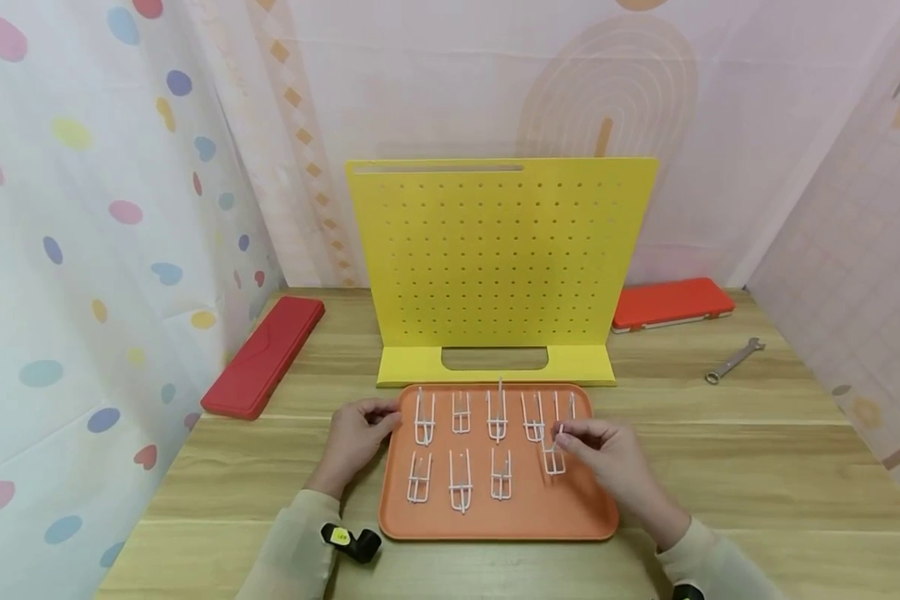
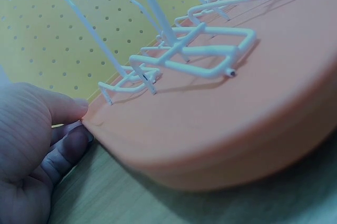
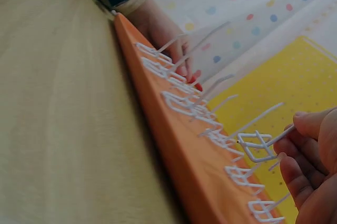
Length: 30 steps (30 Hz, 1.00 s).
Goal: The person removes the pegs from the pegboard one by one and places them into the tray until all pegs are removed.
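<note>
Several white wire pegboard hooks lie in two rows on an orange tray [image 1: 555,518], their prongs pointing up. Between thumb and fingers my right hand [image 1: 607,454] pinches the prong of one hook [image 3: 283,133], whose wire frame hangs over the tray's right part. In the right wrist view that hook is raised above the others. My left hand [image 1: 354,437] grips the tray's upper left rim, thumb on top and fingers against the side, as the left wrist view shows. Behind the tray stands a yellow pegboard [image 1: 487,250] with rows of small holes.
On the wooden table, a dark red case [image 1: 266,358] lies at the left and a brighter red case [image 1: 672,303] at the back right. A metal wrench [image 1: 735,361] is near the right side. Patterned curtains [image 1: 120,275] surround the table.
</note>
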### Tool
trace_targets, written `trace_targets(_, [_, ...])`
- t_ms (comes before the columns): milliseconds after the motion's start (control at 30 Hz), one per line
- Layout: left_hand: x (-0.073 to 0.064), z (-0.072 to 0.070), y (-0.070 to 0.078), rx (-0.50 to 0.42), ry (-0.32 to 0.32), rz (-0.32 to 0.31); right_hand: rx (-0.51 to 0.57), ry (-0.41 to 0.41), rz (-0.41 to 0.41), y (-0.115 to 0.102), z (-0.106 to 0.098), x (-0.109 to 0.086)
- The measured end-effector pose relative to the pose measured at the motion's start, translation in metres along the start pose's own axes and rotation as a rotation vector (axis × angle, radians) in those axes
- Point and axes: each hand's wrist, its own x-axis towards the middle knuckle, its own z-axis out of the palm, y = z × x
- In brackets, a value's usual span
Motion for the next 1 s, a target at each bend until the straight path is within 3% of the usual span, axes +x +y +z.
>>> trace_targets(433, [0.001, 0.0, 0.0, -0.003, -0.006, -0.007, -0.034, -0.024, 0.098, 0.014, 0.011, -0.004])
trace_targets(733, [0.0, -0.001, 0.001, -0.007, -0.014, -0.027, -0.077, -0.028, 0.079, 0.019, 0.013, -0.006])
trace_targets(1000, [0.001, -0.002, 0.0, 0.001, -0.012, 0.019, -0.14, -0.04, 0.038, 0.021, 0.013, -0.006])
